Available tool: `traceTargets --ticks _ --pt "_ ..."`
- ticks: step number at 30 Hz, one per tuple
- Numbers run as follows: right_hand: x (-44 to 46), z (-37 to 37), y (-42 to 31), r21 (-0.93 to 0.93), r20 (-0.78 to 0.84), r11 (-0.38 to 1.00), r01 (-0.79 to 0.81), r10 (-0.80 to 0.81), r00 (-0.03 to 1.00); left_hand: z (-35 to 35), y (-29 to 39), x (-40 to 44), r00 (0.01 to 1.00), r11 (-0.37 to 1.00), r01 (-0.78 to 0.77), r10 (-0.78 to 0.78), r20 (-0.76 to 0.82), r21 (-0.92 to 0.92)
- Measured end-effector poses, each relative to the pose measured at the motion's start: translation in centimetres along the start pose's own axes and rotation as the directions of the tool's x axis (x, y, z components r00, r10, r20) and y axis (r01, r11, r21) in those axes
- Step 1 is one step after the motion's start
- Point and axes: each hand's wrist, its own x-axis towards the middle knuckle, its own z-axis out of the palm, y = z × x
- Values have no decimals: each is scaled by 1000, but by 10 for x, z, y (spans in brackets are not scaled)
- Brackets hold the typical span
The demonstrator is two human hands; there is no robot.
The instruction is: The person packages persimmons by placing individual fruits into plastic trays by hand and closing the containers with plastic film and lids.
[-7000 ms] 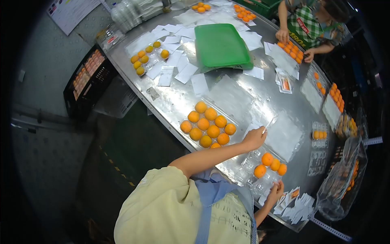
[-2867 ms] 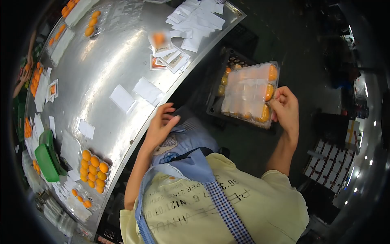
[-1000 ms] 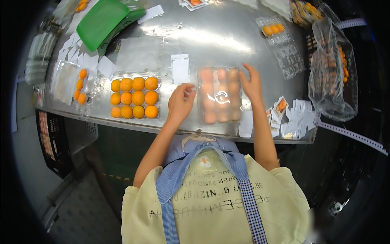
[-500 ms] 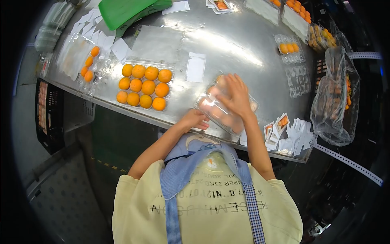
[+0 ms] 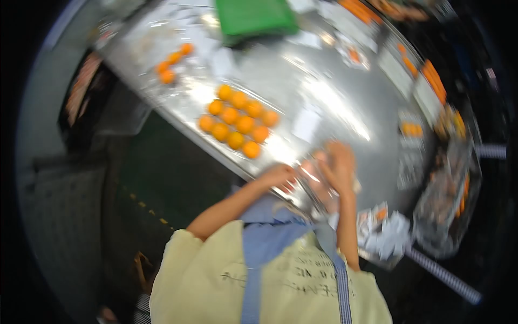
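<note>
At the table's near edge lies a clear plastic box (image 5: 314, 182) with round, pale orange fruit inside, partly hidden by my right hand. My right hand (image 5: 341, 162) is bent over its far right side, thumb and fingers apart around the box. My left hand (image 5: 280, 177) is at the box's left edge with its fingers curled; blur hides whether they grip it. To the left, an open clear tray holds rows of oranges (image 5: 245, 125). A white card (image 5: 306, 124) lies on the metal table beyond the box.
More oranges (image 5: 168, 76) sit in a tray at the far left. A green container (image 5: 256, 19) stands at the back. Printed cards and white slips (image 5: 388, 235) lie at the near right corner. Plastic-covered crates (image 5: 445, 202) flank the right side. Another person's arm (image 5: 402, 9) shows at the back.
My view has swung, so the table appears tilted and shifted, with more blur. My right hand, flat across the box top before, now bends over its far side. A person's arm has come into view.
</note>
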Motion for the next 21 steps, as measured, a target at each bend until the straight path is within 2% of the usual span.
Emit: traceTargets --ticks 1,2,3,4,5,6,7,8,9,11,13,15,17,18,20,21 --pt "-1 -4 17 -49 72 985 -166 169 983 8 2 -1 999 1000 -3 3 32 2" --pt "-14 8 50 -22 75 949 -316 316 946 13 -3 5 989 991 -108 116 92 -81" --pt "-22 10 82 54 86 958 -281 276 957 20 1 24 998 998 -53 54 31 -22" --pt "-28 8 97 86 78 951 -299 292 953 25 10 31 992 992 -120 119 -30 -34" --pt "-30 4 99 67 44 923 -380 378 925 31 22 38 960 968 -253 251 -123 5" --pt "-32 0 99 43 62 899 -437 434 899 28 35 49 934 938 -332 342 -100 104" --pt "-37 -4 108 14 74 863 -504 502 862 42 43 74 816 832 -541 555 -162 122" --pt "-46 -7 115 173 134 767 -617 603 787 54 51 93 651 683 -714 729 -212 156" --pt "-54 -9 119 316 214 631 -709 681 701 58 68 84 594 625 -687 777 -209 371" --pt "-70 -6 127 410 314 521 -749 691 652 79 105 49 498 447 -525 851 -165 724" --pt "-84 -3 104 513 344 388 -765 724 598 77 107 33 546 450 -454 823 -159 769" --pt "-99 -1 91 545 495 223 -808 692 525 73 91 22 613 458 -346 771 -173 819" --pt "-122 19 93 634 610 -36 -772 638 471 64 63 18 685 467 -194 694 -222 863" --pt "-131 31 97 660 662 -168 -732 592 460 61 54 14 674 461 -167 699 -240 872" --pt "-140 43 89 739 618 -311 -598 665 419 57 41 9 651 450 -113 707 -276 886" --pt "-143 46 85 770 600 -373 -517 699 390 57 38 13 681 442 -130 690 -245 887"
